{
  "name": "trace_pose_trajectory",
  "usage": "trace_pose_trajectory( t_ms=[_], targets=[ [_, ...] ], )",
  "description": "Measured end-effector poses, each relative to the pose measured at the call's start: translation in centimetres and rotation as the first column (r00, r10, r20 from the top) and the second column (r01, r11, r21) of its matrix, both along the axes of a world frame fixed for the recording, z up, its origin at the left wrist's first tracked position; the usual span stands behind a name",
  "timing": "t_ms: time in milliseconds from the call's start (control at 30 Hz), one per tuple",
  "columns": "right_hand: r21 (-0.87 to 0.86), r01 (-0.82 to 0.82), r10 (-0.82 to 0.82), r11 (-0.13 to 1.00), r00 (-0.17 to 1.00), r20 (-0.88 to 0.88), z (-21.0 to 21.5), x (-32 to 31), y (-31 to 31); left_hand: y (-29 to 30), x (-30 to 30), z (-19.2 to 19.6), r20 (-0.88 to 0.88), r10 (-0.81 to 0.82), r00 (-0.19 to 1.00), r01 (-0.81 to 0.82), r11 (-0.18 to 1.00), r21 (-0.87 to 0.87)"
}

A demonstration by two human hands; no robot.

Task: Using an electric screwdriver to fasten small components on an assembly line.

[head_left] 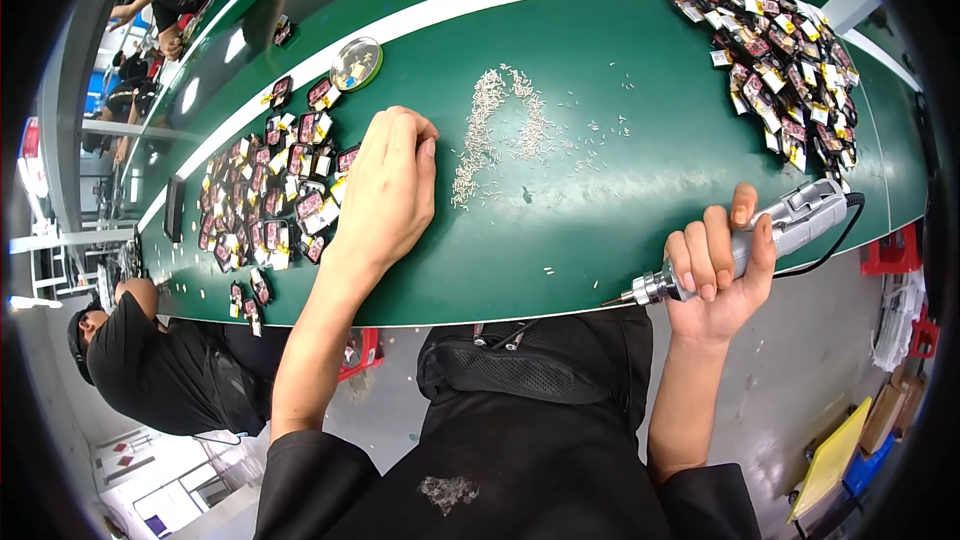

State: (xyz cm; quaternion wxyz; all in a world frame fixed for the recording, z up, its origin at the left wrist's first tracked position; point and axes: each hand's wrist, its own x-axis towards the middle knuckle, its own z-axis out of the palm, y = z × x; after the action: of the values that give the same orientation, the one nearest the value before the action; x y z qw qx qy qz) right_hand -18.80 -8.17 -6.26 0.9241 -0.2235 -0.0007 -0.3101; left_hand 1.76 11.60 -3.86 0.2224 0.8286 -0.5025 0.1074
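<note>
In my right hand (715,265) is a grey electric screwdriver (790,230), fingers wrapped round its body. Its thin bit points left, close to the table's near edge, and a black cord curves from its back end. My left hand (385,185) is over the green table (560,250), back upward, with its fingers curled together; whatever they hold, if anything, is hidden. Just left of it lies a cluster of small black-cased parts (270,205) with white and yellow tabs. Right of the left hand, small silvery screws (485,125) are spread in a loose heap.
A round shallow dish (357,64) with small pieces stands beyond my left hand. At the far right is a big pile of similar black-cased parts (780,60). A seated person in black (180,370) is at the left. A red stool (890,252) stands beyond the table's right side.
</note>
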Motion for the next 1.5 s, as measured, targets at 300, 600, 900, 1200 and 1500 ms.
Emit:
trace_pose_trajectory(
  t_ms=[300,600,900,1200,1500],
  targets=[
    [0.012,0.003,-0.004,1.0,1.0,0.018,0.1,0.0,0.2,0.6,-0.4,0.1,0.175,-0.132,0.976,0.108,0.984,0.139],
    [0.051,0.014,-0.014,0.999,1.0,0.0,0.4,-0.3,0.2,0.3,0.2,1.0,0.051,-0.112,0.992,0.108,0.991,0.073],
    [0.05,0.061,-0.058,0.997,0.996,-0.061,1.2,-0.4,0.8,2.2,-8.7,0.5,-0.702,-0.208,0.681,-0.108,0.92,-0.377],
    [-0.008,0.113,-0.111,0.994,0.983,0.149,5.8,0.1,4.5,0.6,-13.6,-0.3,-0.814,-0.571,0.108,-0.253,0.776,-0.578],
    [0.015,0.129,-0.13,0.992,0.982,0.134,5.9,0.2,4.4,0.0,-14.1,-0.2,-0.789,-0.614,0.028,-0.293,0.749,-0.594]
  ],
)
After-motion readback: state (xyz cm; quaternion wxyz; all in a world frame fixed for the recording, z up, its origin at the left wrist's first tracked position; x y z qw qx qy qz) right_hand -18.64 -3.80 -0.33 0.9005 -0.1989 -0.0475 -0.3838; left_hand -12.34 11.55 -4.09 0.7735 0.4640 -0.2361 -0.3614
